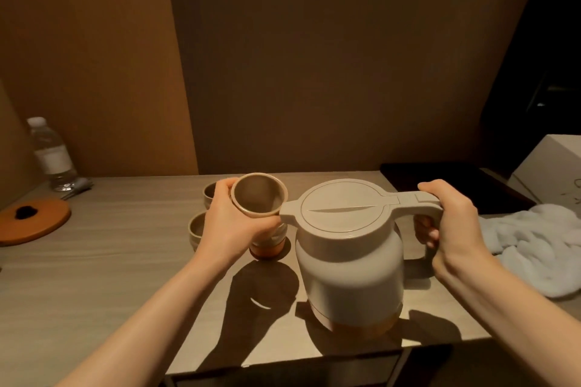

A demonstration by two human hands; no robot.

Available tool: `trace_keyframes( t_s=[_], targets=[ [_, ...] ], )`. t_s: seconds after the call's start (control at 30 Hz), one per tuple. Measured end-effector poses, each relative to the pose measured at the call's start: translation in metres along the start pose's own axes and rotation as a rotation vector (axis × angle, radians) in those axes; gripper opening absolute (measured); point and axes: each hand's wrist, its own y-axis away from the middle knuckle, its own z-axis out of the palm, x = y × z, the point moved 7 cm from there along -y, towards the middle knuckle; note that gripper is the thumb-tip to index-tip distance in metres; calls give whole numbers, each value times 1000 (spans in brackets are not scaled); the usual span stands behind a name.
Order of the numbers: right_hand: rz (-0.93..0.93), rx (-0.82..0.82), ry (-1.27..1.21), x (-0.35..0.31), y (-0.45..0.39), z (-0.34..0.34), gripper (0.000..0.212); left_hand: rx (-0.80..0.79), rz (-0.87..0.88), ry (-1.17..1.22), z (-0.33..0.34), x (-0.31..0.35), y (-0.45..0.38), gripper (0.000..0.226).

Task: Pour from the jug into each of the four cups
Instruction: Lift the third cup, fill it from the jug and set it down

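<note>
Right hand (452,214) clamped on the jug (349,254) handle, jug over the desk (94,261); left hand (232,223) wrapped round a raised cup (259,199) at the spout. No stream visible. Three cups wait beneath; fill levels unclear, most pouring likely remains.

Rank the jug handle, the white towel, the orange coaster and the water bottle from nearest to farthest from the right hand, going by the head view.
From the right hand:
1. Jug handle, gripped in that hand.
2. White towel, just to its right.
3. Orange coaster, far left on the table.
4. Water bottle, far left, behind the coaster.
</note>
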Motion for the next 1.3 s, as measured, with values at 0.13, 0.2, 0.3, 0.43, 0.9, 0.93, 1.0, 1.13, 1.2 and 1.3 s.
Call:
trace_keyframes(
  t_s=[0.13,0.2,0.3,0.43,0.9,0.93,1.0,1.13,1.2,1.3],
  targets=[
    [8,-12,1,9,4,4,40,3,7,-34,-6,-9,18,87],
    [12,-21,13,13,5,6,38,4,-5,-27,-10,-14,25,88],
    [17,-23,8,17,6,7,38,-7,-24,28,-14,-22,34,83],
    [12,-25,18,21,7,8,38,12,-32,41,-18,-31,43,79],
    [37,-32,38,36,2,6,34,-22,-68,-30,-9,-63,54,87],
    [38,-33,42,36,2,6,34,-25,-63,-37,-8,-63,54,88],
    [39,-31,44,37,1,5,35,-30,-60,-41,-7,-63,53,87],
    [45,-31,73,39,-2,7,34,-58,-55,-51,-5,-61,51,84],
    [56,-29,89,41,-2,8,34,-79,-57,-58,-3,-61,51,84],
    [62,-31,87,44,-3,8,35,-98,-55,-73,-1,-63,50,86]
  ],
)
